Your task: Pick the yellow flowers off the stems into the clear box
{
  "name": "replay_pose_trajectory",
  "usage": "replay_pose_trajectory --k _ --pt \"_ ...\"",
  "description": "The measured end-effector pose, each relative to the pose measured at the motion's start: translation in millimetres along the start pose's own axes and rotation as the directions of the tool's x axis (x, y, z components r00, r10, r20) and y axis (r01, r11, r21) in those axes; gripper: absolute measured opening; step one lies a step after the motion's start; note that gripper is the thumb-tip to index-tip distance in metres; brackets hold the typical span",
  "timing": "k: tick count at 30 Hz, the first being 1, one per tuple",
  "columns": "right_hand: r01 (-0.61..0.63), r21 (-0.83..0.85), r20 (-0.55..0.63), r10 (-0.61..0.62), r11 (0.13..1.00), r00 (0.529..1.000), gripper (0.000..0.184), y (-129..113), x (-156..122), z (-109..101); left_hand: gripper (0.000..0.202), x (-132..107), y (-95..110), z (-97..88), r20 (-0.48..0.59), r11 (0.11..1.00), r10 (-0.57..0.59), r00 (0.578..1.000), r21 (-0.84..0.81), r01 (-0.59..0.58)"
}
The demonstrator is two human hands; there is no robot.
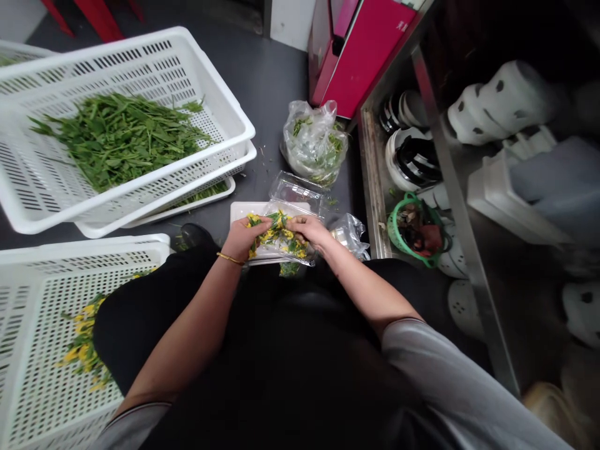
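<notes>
Evidently, both hands were at work on a loose bunch of green sprigs with yellow flowers, which lay directly between them. The left hand, a thin gold-coloured bangle at its wrist, had its grip closed, thumb and fingers pinching the sprigs at the bunch's left end. The right hand reached in from the other side, its grip likewise pinching the sprigs near their upper right edge. Under the bunch was a shallow clear plastic container, above a white rectangular tray; a second clear plastic piece stood just beyond the hands. Farther out, a knotted clear plastic bag of greens rested on the grey floor. To the left, a white perforated plastic basket held leafy green stems, and a nearer pale perforated basket held more yellow-flowered sprigs, partly hidden by the person's knee.
</notes>
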State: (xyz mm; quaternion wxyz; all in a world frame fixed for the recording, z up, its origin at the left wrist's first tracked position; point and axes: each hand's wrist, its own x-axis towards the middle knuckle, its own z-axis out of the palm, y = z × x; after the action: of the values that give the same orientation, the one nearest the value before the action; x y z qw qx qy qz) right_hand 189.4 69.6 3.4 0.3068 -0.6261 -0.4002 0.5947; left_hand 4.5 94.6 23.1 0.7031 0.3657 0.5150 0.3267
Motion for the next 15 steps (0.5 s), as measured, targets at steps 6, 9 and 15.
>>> replay_pose_trajectory --k 6,9,15 --pt "0.178 -0.185 0.071 -0.168 0.966 0.983 0.026 -19 -33 19 0.032 -7 -8 8.4 0.035 0.978 0.047 0.998 0.203 -0.053" --pt "0.332 -0.434 0.007 -0.365 0.837 0.931 0.027 -37 -45 12 0.023 -12 -5 6.5 0.112 0.911 0.151 0.982 0.371 -0.182" --pt "0.218 0.022 0.049 -0.219 0.976 0.974 0.034 -29 -40 15 0.027 -24 2 9.1 0.326 0.917 0.214 0.921 0.258 -0.304"
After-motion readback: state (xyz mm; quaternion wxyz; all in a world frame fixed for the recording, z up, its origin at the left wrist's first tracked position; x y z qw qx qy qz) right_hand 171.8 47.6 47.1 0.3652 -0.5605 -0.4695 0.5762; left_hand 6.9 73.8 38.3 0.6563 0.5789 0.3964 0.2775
